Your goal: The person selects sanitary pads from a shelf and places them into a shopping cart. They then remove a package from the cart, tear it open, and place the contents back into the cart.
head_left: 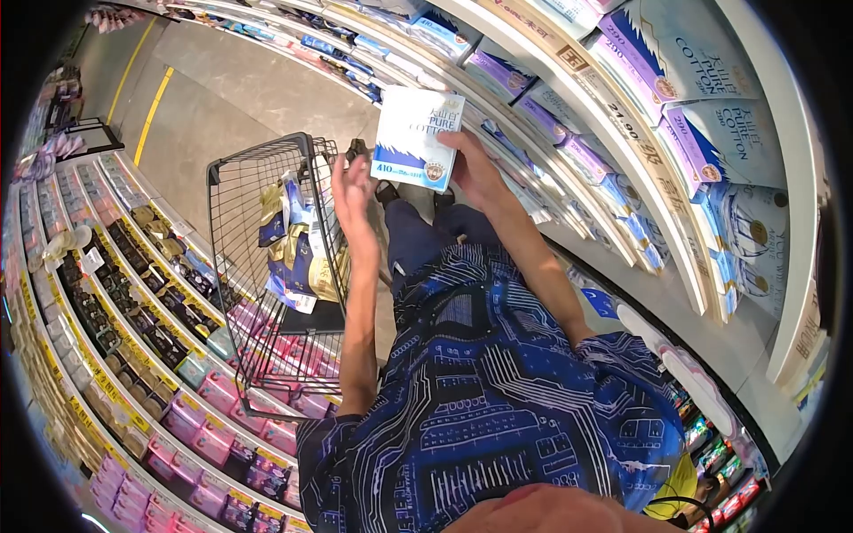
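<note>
A white and blue pack of sanitary pads, printed "PURE COTTON" and "410", is held up in front of my body. My right hand grips its right edge, the thumb lying over the front face. To the left of the pack, my left hand is raised with its fingers apart and nothing in it, a small gap away from the pack. Beyond my left forearm stands a wire shopping cart. Inside the cart lie several blue, gold and white packages.
Shelves of boxed pads with price strips curve along the right, close to my right arm. Another long shelf, stocked with pink, dark and teal packs, lines the left side behind the cart. Grey floor with yellow lines extends ahead.
</note>
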`<action>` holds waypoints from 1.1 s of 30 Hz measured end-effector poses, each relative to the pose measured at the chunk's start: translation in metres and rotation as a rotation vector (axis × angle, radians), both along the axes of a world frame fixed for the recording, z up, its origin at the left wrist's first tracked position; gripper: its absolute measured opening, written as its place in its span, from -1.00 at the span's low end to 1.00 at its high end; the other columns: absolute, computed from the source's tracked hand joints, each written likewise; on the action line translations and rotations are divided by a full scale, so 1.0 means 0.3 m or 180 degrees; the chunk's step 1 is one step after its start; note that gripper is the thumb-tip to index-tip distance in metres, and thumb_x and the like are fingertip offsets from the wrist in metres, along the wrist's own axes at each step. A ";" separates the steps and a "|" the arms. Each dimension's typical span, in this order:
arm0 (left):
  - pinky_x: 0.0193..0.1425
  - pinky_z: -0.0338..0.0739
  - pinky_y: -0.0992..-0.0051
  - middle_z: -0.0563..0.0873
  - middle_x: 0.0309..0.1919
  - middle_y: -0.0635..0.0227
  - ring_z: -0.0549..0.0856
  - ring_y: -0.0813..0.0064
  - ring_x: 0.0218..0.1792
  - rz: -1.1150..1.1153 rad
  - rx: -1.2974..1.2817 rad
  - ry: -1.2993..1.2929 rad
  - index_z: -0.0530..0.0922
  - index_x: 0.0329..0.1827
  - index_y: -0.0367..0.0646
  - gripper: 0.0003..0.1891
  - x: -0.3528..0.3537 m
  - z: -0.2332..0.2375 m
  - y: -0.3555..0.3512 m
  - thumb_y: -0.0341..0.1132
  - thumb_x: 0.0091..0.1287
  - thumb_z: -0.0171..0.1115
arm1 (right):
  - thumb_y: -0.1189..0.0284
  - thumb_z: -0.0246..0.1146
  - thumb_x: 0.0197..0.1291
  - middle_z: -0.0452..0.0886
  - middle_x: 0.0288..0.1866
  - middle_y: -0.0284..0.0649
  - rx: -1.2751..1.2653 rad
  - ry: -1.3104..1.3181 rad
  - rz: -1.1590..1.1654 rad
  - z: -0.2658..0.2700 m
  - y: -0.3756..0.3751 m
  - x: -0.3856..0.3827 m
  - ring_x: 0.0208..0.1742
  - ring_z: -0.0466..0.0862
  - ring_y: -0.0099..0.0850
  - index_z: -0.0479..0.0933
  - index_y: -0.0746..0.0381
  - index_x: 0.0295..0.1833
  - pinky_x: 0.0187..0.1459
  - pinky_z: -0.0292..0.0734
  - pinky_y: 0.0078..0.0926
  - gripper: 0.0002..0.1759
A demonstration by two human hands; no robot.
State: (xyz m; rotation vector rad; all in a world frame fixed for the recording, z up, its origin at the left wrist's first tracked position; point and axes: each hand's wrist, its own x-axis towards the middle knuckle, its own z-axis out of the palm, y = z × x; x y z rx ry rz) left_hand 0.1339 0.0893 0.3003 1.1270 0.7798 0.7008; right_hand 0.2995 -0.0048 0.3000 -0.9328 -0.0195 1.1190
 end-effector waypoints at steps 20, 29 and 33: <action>0.10 0.50 0.54 0.66 0.03 0.14 0.66 0.49 -0.03 -0.0883 0.0085 0.0252 0.48 0.26 -0.35 -0.54 0.134 -0.065 0.109 -0.44 0.29 0.22 | 0.14 0.57 -0.12 0.66 0.01 0.01 -0.1491 -0.2769 -0.0196 -0.005 -0.024 0.015 0.02 0.67 -0.32 0.39 0.50 0.21 0.06 0.55 -0.43 -0.11; 0.13 0.48 0.53 0.69 0.00 0.18 0.64 0.51 0.02 -0.0884 0.0675 0.0100 0.52 0.24 -0.33 -0.63 0.203 -0.033 0.212 -0.33 0.44 0.11 | 0.11 0.54 -0.06 0.66 0.00 0.03 -0.1492 -0.3057 -0.0591 0.057 0.072 0.098 0.00 0.69 -0.28 0.37 0.49 0.21 0.03 0.57 -0.41 -0.13; 0.11 0.52 0.43 0.65 0.08 0.20 0.65 0.43 0.05 -0.0991 0.0648 -0.0086 0.49 0.27 -0.34 -0.61 0.215 -0.038 0.235 -0.31 0.46 0.11 | 0.08 0.50 0.00 0.66 -0.02 0.05 -0.1533 -0.3207 -0.0705 0.048 0.091 0.134 -0.04 0.69 -0.26 0.38 0.51 0.20 0.00 0.57 -0.40 -0.15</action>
